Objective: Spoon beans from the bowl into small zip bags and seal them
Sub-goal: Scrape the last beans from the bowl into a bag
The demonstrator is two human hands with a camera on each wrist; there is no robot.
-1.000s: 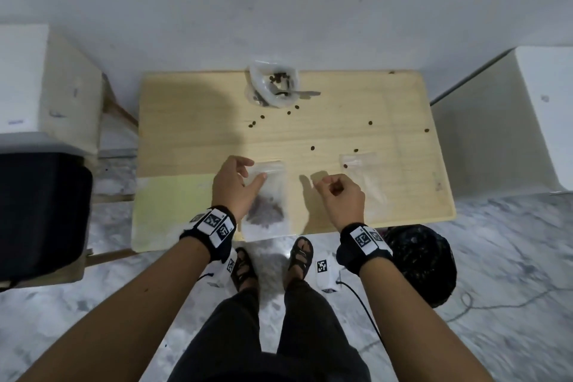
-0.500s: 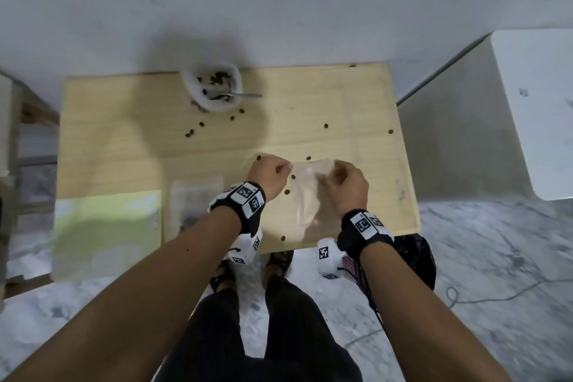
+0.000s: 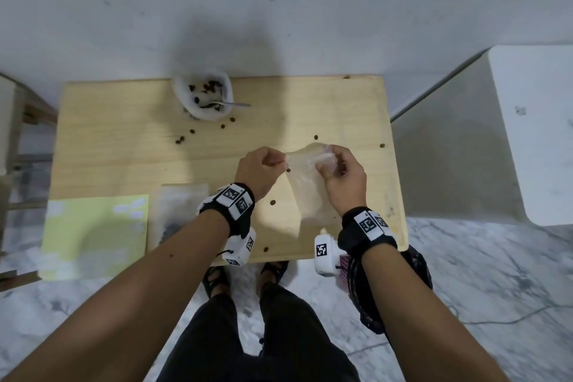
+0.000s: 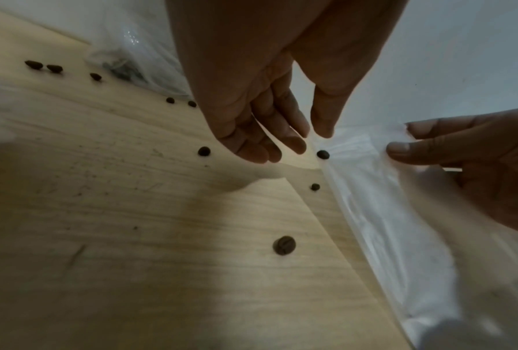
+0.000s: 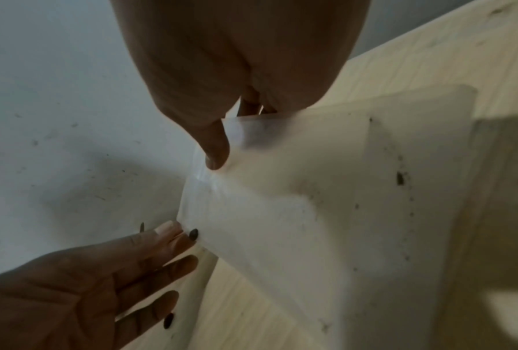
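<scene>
Hanging above the near right part of the desk [image 3: 130, 164], an empty zip bag [image 3: 305, 192], clear and limp, mouth end up and far from the body. Being pinched at its left top corner by the left hand [image 3: 259, 169], thumb against forefinger, remaining fingers [image 4: 253, 151] loosely extended below. Being gripped at the other top corner by the right hand [image 3: 341, 178], thumb pressing the film from the front, fingers curled behind. Stretching the zip strip between the two grips; no beans showing inside.

Judging the step: opening the mouth of a fresh bag, ahead of any spooning. Looking already filled, a second bag [image 3: 178, 211] lying flat at the near edge, left of the left wrist, a dark heap of beans showing through it; whether sealed, impossible to tell.

Sitting at the far edge, well apart from the hands, the white bowl [image 3: 203, 96], only a few beans left in it, spoon [image 3: 229, 105] resting inside with its handle pointing right. Scattered around, loose beans [image 3: 273, 202] across the wood, several near the bowl, a few near the held bag.

Next, probably: peeling the two lips apart, keeping one hand on the opened mouth, freeing the other to reach for the spoon. Lying at the near left corner, a pale green sheet [image 3: 93, 236].
</scene>
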